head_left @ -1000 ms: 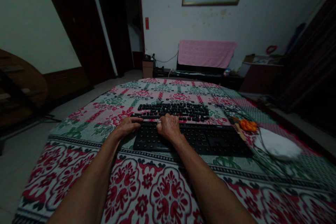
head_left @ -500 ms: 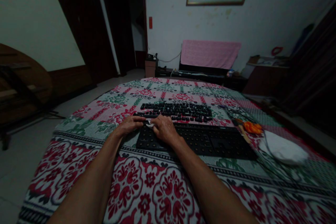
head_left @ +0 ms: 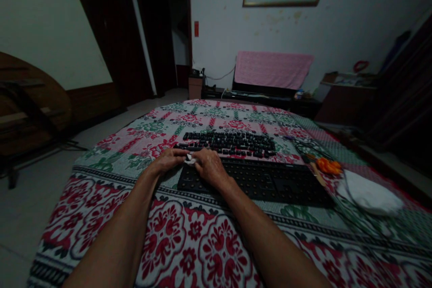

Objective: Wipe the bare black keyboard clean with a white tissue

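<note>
A black keyboard base [head_left: 286, 184] with its keycaps off lies across the cloth in front of me, small round posts showing. Over its left end, my right hand [head_left: 211, 165] pinches a crumpled white tissue [head_left: 191, 159]. My left hand [head_left: 168, 160] is beside the base's upper left corner, fingers pointing right and pressed together, their tips against the tissue. Whatever small thing is between the left fingers is hidden. Just behind both hands, loose black keycaps [head_left: 232, 141] lie in rows, with a long bar-shaped key [head_left: 194, 148] at the near left.
A patterned red, green and white tablecloth [head_left: 189, 216] covers the table. To the right lie an orange bundle [head_left: 328, 166], a white cloth or bag [head_left: 373, 193] and dark cables [head_left: 303, 146]. A pink towel [head_left: 273, 69] hangs over something by the far wall.
The tissue has shifted slightly downward and looks more bunched between my fingers. Both hands stay at the base's left end. The whole view has shifted a little.
</note>
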{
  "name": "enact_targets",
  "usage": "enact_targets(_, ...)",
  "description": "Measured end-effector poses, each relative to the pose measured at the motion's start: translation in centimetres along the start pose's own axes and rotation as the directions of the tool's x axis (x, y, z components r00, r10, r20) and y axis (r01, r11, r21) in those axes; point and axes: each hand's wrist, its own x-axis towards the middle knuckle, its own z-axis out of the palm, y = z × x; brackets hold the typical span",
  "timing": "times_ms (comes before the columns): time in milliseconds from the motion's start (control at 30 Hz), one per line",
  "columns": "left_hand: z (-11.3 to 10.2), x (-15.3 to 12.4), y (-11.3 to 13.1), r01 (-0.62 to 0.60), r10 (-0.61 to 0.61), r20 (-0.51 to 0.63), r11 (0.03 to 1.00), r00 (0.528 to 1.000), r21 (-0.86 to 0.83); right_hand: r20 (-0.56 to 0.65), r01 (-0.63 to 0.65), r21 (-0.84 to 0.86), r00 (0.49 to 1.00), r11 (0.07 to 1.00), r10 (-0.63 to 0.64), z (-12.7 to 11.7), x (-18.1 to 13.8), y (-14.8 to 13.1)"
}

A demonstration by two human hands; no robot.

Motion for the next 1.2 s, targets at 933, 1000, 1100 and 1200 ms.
enact_targets(933, 0.0, -0.1, 0.2, -0.017, 0.017, -0.014, 0.999, 1.000, 0.031, 0.039, 0.053, -0.096, 0.998, 0.994, -0.049, 0.2, 0.3, -1.8)
enact_targets(1000, -0.1, 0.0, 0.0, -0.015, 0.016, -0.021, 0.999, 1.000, 0.040, 0.035, 0.036, -0.107, 0.999, 0.994, -0.032, 0.2, 0.3, -1.9)
enact_targets(1100, -0.1, 0.2, -0.1, -0.001, 0.003, -0.035, 0.998, 0.999, 0.061, 0.031, 0.010, -0.107, 0.999, 0.994, -0.007, 0.2, 0.3, -1.9)
enact_targets(1200, -0.1, 0.2, 0.0, 0.020, -0.017, -0.046, 0.997, 0.999, 0.075, 0.056, -0.009, -0.086, 0.998, 0.996, 0.014, -0.2, 0.2, -1.8)
